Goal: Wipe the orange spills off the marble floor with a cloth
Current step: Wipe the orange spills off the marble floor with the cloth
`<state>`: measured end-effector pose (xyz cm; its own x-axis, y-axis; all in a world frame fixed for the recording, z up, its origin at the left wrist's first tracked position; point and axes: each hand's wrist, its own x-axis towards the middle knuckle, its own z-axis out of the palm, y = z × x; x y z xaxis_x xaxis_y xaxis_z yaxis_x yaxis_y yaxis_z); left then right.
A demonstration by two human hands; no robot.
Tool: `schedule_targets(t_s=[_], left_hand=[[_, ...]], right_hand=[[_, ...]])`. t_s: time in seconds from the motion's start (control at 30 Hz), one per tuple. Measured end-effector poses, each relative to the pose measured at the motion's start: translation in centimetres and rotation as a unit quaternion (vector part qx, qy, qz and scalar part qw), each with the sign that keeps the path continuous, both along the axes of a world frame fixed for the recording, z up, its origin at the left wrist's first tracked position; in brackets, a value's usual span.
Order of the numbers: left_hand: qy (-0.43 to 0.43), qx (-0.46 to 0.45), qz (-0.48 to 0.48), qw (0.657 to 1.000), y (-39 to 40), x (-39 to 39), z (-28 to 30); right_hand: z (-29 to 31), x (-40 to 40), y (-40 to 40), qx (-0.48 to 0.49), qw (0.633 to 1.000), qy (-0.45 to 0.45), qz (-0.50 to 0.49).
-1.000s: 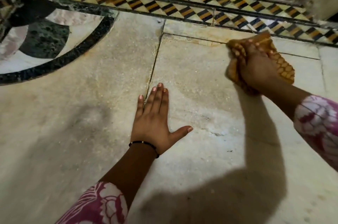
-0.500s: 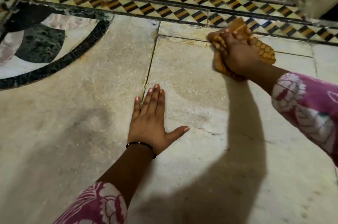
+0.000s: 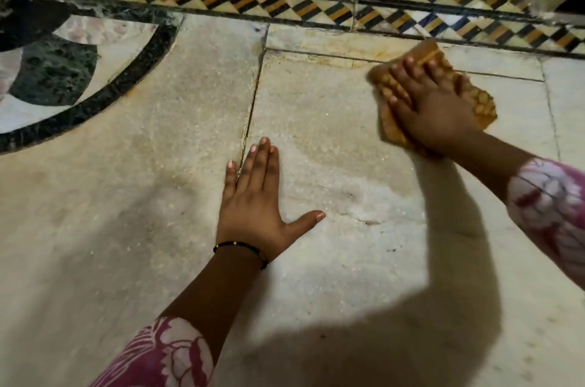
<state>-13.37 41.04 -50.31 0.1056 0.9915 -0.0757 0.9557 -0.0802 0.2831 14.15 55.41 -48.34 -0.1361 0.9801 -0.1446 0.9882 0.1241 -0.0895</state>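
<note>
My right hand (image 3: 433, 111) presses flat, fingers straight, on the orange waffle-textured cloth (image 3: 482, 100), whose long axis runs from the patterned tile border (image 3: 285, 5) back toward my wrist; my left hand (image 3: 253, 206) lies open, palm down on the pale marble floor (image 3: 126, 196), well apart from the cloth, beside an orange-stained seam (image 3: 251, 111)

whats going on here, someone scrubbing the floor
A person is cleaning a marble floor. The right hand presses an orange cloth flat on the slab beside the patterned border. The left hand lies flat on the floor, apparently as support. Faint orange staining shows along the seam left of the cloth.
</note>
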Motion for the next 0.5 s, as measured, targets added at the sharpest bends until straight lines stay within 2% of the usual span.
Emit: schedule_targets(t_s=[0.1, 0.2, 0.3, 0.37, 0.5], left_hand=[[-0.006, 0.008, 0.018, 1.0, -0.3, 0.2, 0.4], [-0.002, 0.014, 0.032, 0.999, -0.3, 0.2, 0.5], [0.007, 0.021, 0.034, 0.999, -0.3, 0.2, 0.5], [0.013, 0.022, 0.028, 0.999, -0.3, 0.1, 0.2], [0.01, 0.031, 0.028, 0.999, -0.2, 0.1, 0.2]], right_hand=[[0.1, -5.6, 3.7, -0.013, 1.0, 0.008, 0.017], [0.4, -11.5, 2.4, -0.035, 0.988, 0.006, 0.153], [0.5, -11.7, -3.3, -0.03, 0.965, -0.003, 0.26], [0.3, -8.1, -6.9, -0.021, 0.969, 0.017, 0.247], [0.6, -0.4, -6.6, -0.027, 0.995, -0.001, 0.099]])
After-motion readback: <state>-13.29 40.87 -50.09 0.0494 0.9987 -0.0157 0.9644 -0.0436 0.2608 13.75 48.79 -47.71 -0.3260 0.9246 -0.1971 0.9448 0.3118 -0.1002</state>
